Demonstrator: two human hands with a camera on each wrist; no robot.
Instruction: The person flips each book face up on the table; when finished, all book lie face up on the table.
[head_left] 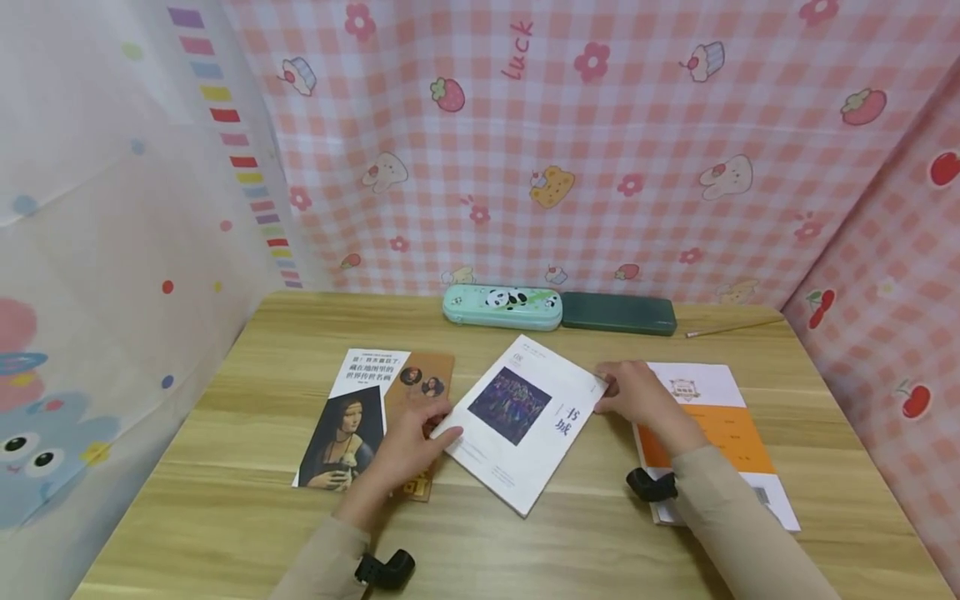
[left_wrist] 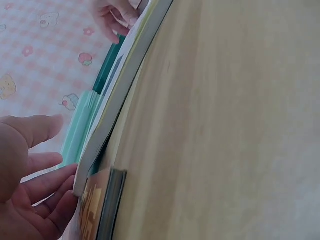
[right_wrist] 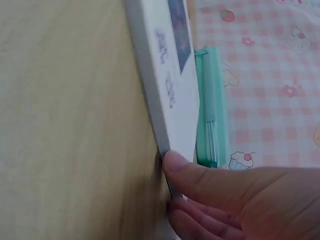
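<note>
A white magazine with a dark square picture on its cover lies at a slant between both hands, at the middle of the table. My right hand pinches its right corner, thumb against the edge and fingers on the other side in the right wrist view. At the opposite corner, the fingertips of my left hand touch the magazine's edge. In the left wrist view that hand's thumb stands away from the magazine. Partly under the left hand lies a brown and white book with a painted portrait on its cover.
Beneath my right forearm lies an orange and white book. Along the back of the wooden table are a mint panda pencil case, a dark green case and a thin stick. Patterned cloth hangs behind.
</note>
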